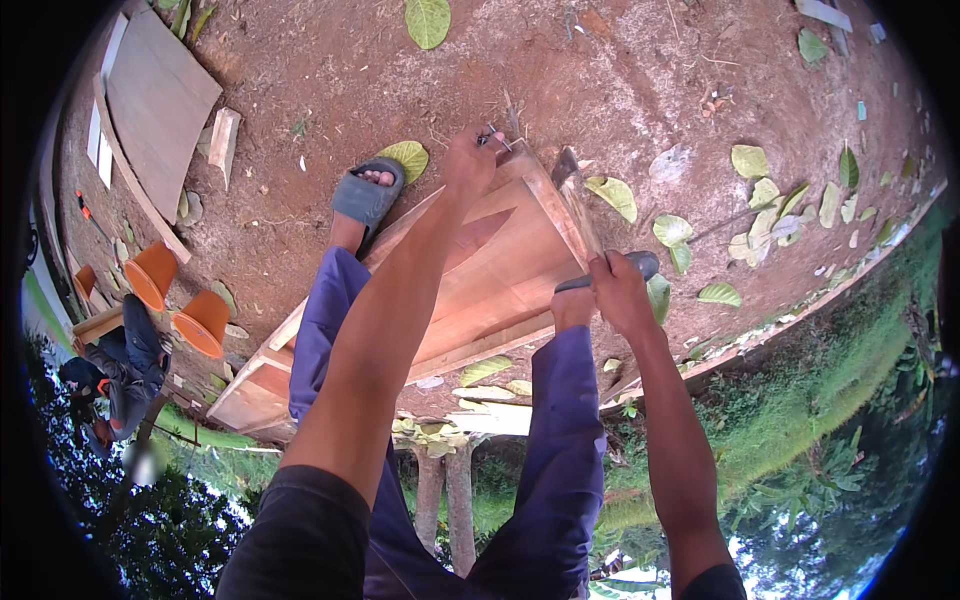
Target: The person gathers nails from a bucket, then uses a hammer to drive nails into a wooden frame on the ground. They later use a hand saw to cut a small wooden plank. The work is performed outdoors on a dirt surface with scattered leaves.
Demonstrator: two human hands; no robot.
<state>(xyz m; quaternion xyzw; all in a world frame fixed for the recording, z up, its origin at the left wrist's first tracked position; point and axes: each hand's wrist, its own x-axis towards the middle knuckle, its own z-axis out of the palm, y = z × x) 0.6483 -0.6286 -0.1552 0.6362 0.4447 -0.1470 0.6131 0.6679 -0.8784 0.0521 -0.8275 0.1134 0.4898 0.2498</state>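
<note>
A shallow wooden frame with a thin plywood panel lies on the ground between my feet. At its far corner, my left hand is closed in a pinch, with thin metal bits that look like nails at the fingertips. My right hand is closed around the near end of a rough wooden piece with a dark far end. This piece lies along the frame's right edge; whether it is a tool handle I cannot tell. A grey sandal on my left foot stands beside the frame.
Fallen leaves dot the reddish soil. At the left lie a plywood sheet and a wood offcut, with orange buckets nearer. Another person sits at the far left. A grassy strip runs along the right.
</note>
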